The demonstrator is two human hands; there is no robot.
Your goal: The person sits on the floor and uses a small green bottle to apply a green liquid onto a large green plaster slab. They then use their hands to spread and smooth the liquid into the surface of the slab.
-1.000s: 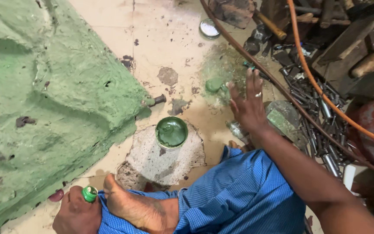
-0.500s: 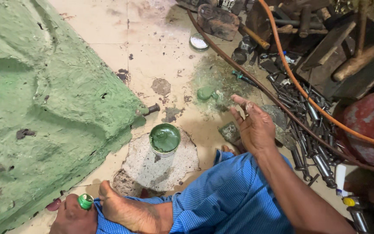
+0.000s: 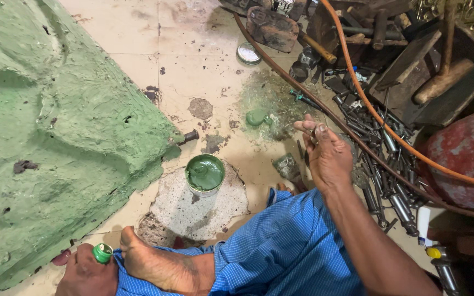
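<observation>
My left hand (image 3: 86, 274) is at the bottom left, closed around a small green-capped object (image 3: 102, 253) beside my bare foot (image 3: 154, 263). My right hand (image 3: 325, 153) hovers over the floor near a pile of metal tools (image 3: 379, 142), with its fingertips drawn together. Whether they pinch something small is not clear. A round tin of green paste (image 3: 204, 174) stands on a rough patch of floor (image 3: 187, 211) between the hands. A large form coated in green paste (image 3: 50, 137) fills the left side. Blue checked cloth (image 3: 281, 246) covers my legs.
An orange hose (image 3: 368, 104) and a dark cable (image 3: 303, 90) cross the floor at right. A red cylinder (image 3: 467, 159), wooden-handled hammers (image 3: 440, 82) and blocks crowd the upper right. A small round lid (image 3: 247, 53) and a green blob (image 3: 257, 116) lie on the stained floor.
My right hand has lifted from the tool pile and turned, its spread fingers drawing together. The view has shifted, and my left hand has stayed by the foot.
</observation>
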